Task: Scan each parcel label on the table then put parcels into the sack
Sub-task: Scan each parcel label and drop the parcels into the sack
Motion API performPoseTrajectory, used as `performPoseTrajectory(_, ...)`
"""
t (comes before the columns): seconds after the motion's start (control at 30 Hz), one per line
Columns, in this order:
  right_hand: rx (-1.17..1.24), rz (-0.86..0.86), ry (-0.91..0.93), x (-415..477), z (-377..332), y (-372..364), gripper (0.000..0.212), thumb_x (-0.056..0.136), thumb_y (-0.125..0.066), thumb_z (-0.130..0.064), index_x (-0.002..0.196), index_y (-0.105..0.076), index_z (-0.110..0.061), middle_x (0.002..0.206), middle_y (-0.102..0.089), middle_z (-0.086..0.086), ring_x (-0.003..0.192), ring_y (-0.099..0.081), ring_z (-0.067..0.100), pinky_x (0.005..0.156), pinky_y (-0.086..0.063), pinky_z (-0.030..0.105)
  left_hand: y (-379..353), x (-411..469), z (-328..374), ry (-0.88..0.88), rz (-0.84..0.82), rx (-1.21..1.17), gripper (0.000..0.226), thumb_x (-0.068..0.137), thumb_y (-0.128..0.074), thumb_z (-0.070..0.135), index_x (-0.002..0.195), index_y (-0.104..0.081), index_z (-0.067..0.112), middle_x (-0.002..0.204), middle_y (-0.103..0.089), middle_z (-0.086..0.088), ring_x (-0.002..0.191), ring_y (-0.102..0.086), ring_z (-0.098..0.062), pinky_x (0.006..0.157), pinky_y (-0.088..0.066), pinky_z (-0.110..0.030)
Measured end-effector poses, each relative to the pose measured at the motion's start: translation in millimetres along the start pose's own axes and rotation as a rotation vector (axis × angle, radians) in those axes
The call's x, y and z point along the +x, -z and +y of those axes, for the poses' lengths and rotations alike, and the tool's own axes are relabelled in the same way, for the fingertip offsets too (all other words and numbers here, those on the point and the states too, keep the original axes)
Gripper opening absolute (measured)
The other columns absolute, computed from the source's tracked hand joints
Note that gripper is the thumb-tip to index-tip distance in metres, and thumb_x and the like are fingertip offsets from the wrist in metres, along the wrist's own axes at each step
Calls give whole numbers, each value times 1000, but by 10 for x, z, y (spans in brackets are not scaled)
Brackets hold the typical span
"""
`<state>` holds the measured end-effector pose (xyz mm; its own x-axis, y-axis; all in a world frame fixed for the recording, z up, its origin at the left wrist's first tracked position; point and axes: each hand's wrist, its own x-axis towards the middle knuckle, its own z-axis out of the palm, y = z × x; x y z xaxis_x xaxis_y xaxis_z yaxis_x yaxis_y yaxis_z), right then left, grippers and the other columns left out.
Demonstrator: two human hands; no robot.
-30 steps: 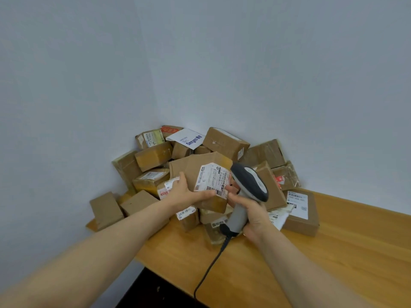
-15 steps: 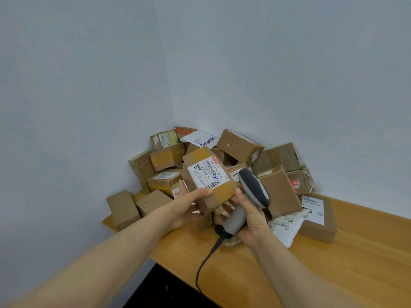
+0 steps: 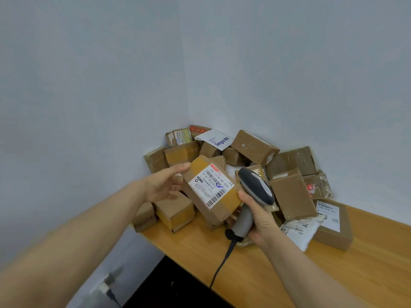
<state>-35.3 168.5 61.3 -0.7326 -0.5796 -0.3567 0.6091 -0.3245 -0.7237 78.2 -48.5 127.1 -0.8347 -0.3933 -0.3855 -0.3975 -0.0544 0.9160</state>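
Tilting label-up, parcel (image 3: 211, 190) is pinched by left hand (image 3: 162, 185) thumb and fingers; scanner (image 3: 255, 187) is gripped in curled right hand (image 3: 260, 221).

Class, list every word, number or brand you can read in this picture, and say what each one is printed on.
"642 L714-00 015": label on the parcel held in the left hand.
Rest of that label, Chinese print and barcode digits: too small to read.
"Deeyeo": white mailer at the back.
Labels on the flat box and the white bag: blurred, unreadable.
Scanner: no text visible.
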Motion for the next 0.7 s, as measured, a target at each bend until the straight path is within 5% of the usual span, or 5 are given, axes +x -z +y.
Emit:
performPoseTrajectory(0.13, -58, -71, -39, -4, 30, -71, 73, 44, -91, -20, 111, -65, -11, 102, -73, 17, 99, -66, 36, 68, -56, 46, 204, -87, 127, 78, -88, 211, 91, 31, -88, 58, 113, -65, 24, 126, -63, -9, 119, -57, -26, 105, -41, -49)
performPoseTrajectory(0.3, -152, -35, 14, -31, 38, -97, 63, 63, -83, -26, 119, -62, -6, 100, -70, 14, 91, -65, 29, 71, -55, 42, 309, -60, 47, 30, -128, 99, 93, 41, -95, 35, 122, -58, 8, 119, -67, -13, 112, -64, -24, 95, -52, -33)
performPoseTrajectory(0.43, -328, -108, 50, -126, -1, -80, 67, 60, -86, -40, 110, -61, -3, 79, -67, 11, 67, -62, 24, 63, -52, 38, 285, 43, -128, -21, 106, 24, 53, 75, -76, 7, 120, -48, 8, 112, -68, -10, 99, -67, -17, 75, -56, -21)
performPoseTrajectory(0.6, -435, -221, -31, -244, 14, -182, 34, 77, -78, -21, 99, -60, -3, 58, -55, 8, 46, -47, 17, 46, -44, 27, 241, 253, -321, -58, 273, 32, 57, 56, -86, 22, 103, -54, 16, 111, -67, -10, 107, -62, -21, 95, -52, -33)
performPoseTrajectory(0.7, -500, -222, -64, -290, 1, -216, 18, 78, -74, -5, 88, -59, -4, 58, -53, 7, 45, -46, 15, 45, -43, 26, 206, 340, -368, -70, 337, 44, 36, 68, -82, 17, 92, -56, 19, 104, -67, -6, 106, -62, -22, 98, -50, -35)
